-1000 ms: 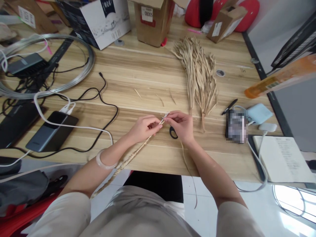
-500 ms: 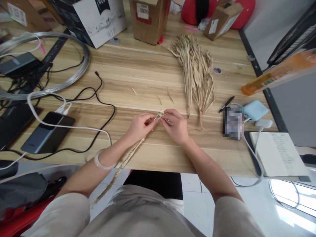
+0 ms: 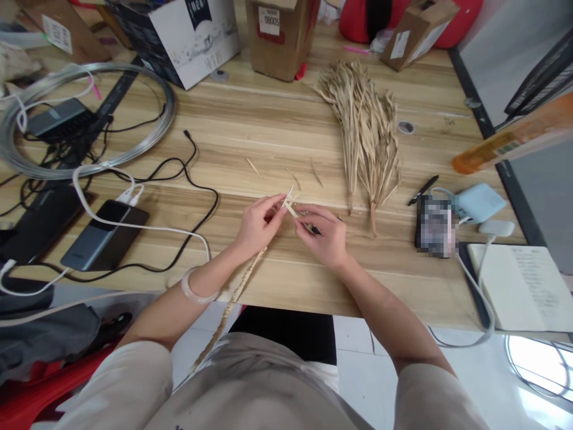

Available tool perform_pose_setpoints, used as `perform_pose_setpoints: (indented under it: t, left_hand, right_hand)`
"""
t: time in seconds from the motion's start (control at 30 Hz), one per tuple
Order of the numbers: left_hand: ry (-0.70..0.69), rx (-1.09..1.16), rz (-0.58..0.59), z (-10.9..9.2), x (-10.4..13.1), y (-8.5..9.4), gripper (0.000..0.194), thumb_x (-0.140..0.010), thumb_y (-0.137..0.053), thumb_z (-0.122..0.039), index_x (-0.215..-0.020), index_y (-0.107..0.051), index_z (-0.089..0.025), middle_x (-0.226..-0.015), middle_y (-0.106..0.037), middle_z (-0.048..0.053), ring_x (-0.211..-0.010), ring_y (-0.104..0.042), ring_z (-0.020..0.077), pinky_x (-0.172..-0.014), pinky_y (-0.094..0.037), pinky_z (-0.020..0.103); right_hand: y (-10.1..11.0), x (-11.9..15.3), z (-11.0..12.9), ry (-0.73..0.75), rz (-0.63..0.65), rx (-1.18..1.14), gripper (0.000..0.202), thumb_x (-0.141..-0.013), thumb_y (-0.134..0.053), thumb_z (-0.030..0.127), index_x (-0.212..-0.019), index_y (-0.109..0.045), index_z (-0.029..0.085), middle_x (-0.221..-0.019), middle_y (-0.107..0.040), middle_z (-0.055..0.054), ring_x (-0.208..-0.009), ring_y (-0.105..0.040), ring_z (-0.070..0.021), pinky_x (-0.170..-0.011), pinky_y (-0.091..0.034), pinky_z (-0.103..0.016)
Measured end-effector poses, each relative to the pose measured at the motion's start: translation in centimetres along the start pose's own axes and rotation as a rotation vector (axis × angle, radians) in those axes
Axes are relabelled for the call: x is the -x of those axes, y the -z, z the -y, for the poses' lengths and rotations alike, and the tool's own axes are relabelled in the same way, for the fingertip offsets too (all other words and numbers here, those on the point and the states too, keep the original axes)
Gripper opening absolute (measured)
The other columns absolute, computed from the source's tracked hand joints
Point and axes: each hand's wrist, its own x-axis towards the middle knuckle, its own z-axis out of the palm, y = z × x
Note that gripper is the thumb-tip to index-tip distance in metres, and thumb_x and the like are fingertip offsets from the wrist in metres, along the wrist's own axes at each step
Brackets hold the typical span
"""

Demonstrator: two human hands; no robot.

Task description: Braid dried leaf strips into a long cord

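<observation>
My left hand (image 3: 257, 226) is closed in a pinch on the upper end of a long straw-coloured braided cord (image 3: 233, 300). The cord runs down under my left forearm, past the table edge. A thin pale tip sticks up above the fingers. My right hand (image 3: 326, 237), also pinching, grips a flat strip of dried leaf (image 3: 290, 209) that crosses to the cord's end. Something small and dark shows under the right fingers; I cannot make it out. Beyond the right hand lies a bundle of dried leaves (image 3: 358, 125), stems towards me.
At the left are a wire coil (image 3: 172, 110), a power bank (image 3: 105, 236) and tangled cables. Boxes (image 3: 280, 45) stand along the back. To the right lie a pen (image 3: 423, 190), a light-blue device (image 3: 481, 202), an open notebook (image 3: 521, 286) and an orange bottle (image 3: 496, 143).
The leaf strip now stands out flat between my hands, and the pale tip shows more clearly. My right fingers have drawn slightly away from the left. The whole view has shifted a little.
</observation>
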Motion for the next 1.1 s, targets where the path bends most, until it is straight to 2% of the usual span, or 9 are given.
perform_pose_setpoints:
  t: [0.17,0.27,0.4,0.67,0.77,0.83,0.97,1.1]
  left_hand:
    - [0.065,0.117,-0.075,-0.1,-0.1,0.0,0.035,-0.081,-0.061,-0.034,-0.110,-0.064,-0.014,-0.091,-0.065,0.008,-0.049,-0.055,0.0049,-0.043,-0.041,0.017]
    - [0.180,0.254,-0.103,-0.4,-0.4,0.1,0.037,-0.076,-0.066,-0.037,-0.103,-0.067,-0.012,-0.082,-0.067,0.006,-0.047,-0.054,0.0057,-0.043,-0.041,0.018]
    - [0.341,0.476,-0.077,-1.0,-1.0,0.4,0.036,-0.067,-0.073,-0.039,-0.090,-0.070,-0.011,-0.068,-0.065,0.002,-0.045,-0.052,0.0057,-0.044,-0.042,0.019]
    - [0.450,0.634,0.006,-1.3,-1.3,0.6,0.034,-0.059,-0.079,-0.035,-0.084,-0.072,-0.012,-0.076,-0.069,0.003,-0.051,-0.054,0.0047,-0.051,-0.045,0.019]
    - [0.450,0.650,-0.016,-1.1,-1.3,0.5,0.036,-0.056,-0.080,-0.034,-0.083,-0.071,-0.012,-0.074,-0.069,0.003,-0.053,-0.056,0.0062,-0.053,-0.047,0.020]
    - [0.425,0.628,-0.031,-0.9,-1.2,0.4,0.036,-0.056,-0.080,-0.035,-0.082,-0.070,-0.012,-0.072,-0.068,0.002,-0.052,-0.056,0.0066,-0.052,-0.048,0.020]
    - [0.389,0.573,0.006,-0.7,-0.8,0.2,0.034,-0.061,-0.077,-0.037,-0.082,-0.069,-0.011,-0.072,-0.067,0.002,-0.050,-0.057,0.0061,-0.050,-0.048,0.019]
    - [0.400,0.553,0.088,-1.1,-0.4,0.0,0.037,-0.066,-0.074,-0.039,-0.088,-0.068,-0.010,-0.070,-0.066,0.003,-0.054,-0.058,0.0077,-0.050,-0.049,0.019]
  right_hand:
    - [0.1,-0.1,0.6,-0.010,-0.014,-0.064,0.010,-0.075,-0.061,0.017,-0.067,-0.067,0.020,-0.077,-0.069,-0.004,-0.072,-0.065,-0.0158,-0.065,-0.054,-0.029]
    - [0.3,-0.2,0.7,-0.081,-0.003,-0.155,0.008,-0.072,-0.064,0.017,-0.065,-0.067,0.019,-0.074,-0.068,-0.004,-0.070,-0.065,-0.0150,-0.063,-0.054,-0.028]
    - [0.6,-0.5,0.7,-0.184,0.011,-0.287,0.007,-0.070,-0.066,0.017,-0.063,-0.067,0.019,-0.073,-0.067,-0.004,-0.070,-0.064,-0.0152,-0.061,-0.053,-0.028]
    - [0.5,-0.6,-0.4,-0.239,-0.079,-0.325,0.004,-0.069,-0.068,0.017,-0.065,-0.066,0.017,-0.075,-0.064,-0.005,-0.070,-0.062,-0.0145,-0.059,-0.052,-0.027]
    - [0.9,-0.8,-0.4,-0.185,0.021,-0.338,0.007,-0.073,-0.067,0.020,-0.066,-0.066,0.018,-0.075,-0.065,-0.005,-0.070,-0.062,-0.0144,-0.060,-0.052,-0.028]
    - [1.3,-1.1,-0.5,-0.133,0.117,-0.329,0.011,-0.079,-0.063,0.022,-0.070,-0.068,0.019,-0.078,-0.067,-0.005,-0.074,-0.064,-0.0153,-0.067,-0.053,-0.030]
    - [1.5,-1.3,-1.4,0.047,0.079,-0.113,0.015,-0.085,-0.057,0.024,-0.093,-0.070,0.024,-0.100,-0.067,-0.007,-0.096,-0.064,-0.0190,-0.084,-0.053,-0.037]
    - [1.1,-0.9,-2.2,0.279,0.149,0.103,0.022,-0.088,-0.053,0.020,-0.103,-0.068,0.024,-0.106,-0.066,-0.008,-0.099,-0.062,-0.0197,-0.084,-0.053,-0.036]
